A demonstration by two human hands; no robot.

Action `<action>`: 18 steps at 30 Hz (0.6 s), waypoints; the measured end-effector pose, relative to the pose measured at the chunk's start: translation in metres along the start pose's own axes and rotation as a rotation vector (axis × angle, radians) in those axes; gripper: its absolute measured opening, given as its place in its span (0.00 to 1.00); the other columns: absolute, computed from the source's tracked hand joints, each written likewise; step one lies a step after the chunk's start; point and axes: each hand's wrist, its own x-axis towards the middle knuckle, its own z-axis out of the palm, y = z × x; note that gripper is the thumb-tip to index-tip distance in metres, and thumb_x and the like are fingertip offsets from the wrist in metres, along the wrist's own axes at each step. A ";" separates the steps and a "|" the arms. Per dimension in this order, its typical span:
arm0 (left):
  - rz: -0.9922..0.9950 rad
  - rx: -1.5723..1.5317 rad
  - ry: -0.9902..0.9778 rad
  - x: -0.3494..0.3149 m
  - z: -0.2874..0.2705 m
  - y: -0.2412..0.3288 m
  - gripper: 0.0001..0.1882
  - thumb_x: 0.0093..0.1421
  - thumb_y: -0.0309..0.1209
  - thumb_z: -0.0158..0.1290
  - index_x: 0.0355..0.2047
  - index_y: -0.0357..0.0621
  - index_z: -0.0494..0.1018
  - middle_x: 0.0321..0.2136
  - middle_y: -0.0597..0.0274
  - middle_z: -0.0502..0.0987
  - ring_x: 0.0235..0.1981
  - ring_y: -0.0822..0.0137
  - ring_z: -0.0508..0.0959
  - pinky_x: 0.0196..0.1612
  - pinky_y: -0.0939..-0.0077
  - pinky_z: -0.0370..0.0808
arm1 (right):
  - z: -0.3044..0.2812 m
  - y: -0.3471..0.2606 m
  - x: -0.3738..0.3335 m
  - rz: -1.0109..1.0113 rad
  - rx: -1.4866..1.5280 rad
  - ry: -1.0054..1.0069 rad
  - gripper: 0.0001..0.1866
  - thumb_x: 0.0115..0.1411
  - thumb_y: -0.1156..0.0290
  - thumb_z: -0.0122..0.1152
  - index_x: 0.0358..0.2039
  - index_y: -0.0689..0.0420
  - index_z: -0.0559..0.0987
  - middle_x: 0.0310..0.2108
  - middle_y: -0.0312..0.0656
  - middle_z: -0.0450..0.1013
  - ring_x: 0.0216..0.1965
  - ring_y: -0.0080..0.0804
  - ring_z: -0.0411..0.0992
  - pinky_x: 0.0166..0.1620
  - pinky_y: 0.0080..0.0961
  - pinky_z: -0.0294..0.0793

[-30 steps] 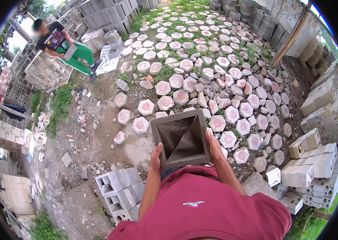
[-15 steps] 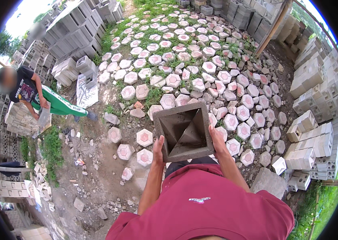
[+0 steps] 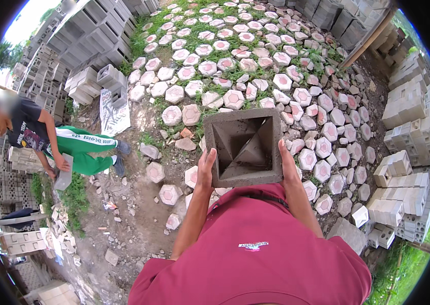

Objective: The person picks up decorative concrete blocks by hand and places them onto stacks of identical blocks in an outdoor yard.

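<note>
Between my two hands, in front of my body, I hold a square grey concrete block (image 3: 271, 174) with a hollow face of slanting inner walls that faces me. My left hand (image 3: 206, 170) presses against its left side, thumb up along the edge. On the opposite side my right hand (image 3: 288, 165) grips it the same way. Both sets of fingers are partly hidden behind the block. Beneath and beyond it lie many hexagonal pavers (image 3: 233, 99), whitish with pinkish centres, scattered over soil and grass.
At the left a person (image 3: 67, 137) in green trousers bends, holding a flat grey piece (image 3: 64, 172). Tall grey block stacks (image 3: 90, 35) rise behind. More pale blocks (image 3: 398, 190) are piled at the right. A wooden pole (image 3: 365, 43) leans at the upper right. Rubble (image 3: 112, 256) covers the ground.
The block has moved slightly right and up in the view, still in both hands. The person at the left has stepped forward and bent lower.
</note>
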 end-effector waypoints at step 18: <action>0.160 0.040 0.016 0.354 0.065 0.157 0.32 0.63 0.47 0.52 0.57 0.35 0.64 0.49 0.61 0.71 0.50 0.70 0.69 0.56 0.76 0.63 | 0.077 -0.212 0.353 0.003 0.149 -0.231 0.34 0.63 0.46 0.53 0.59 0.61 0.66 0.52 0.43 0.71 0.51 0.35 0.71 0.54 0.32 0.70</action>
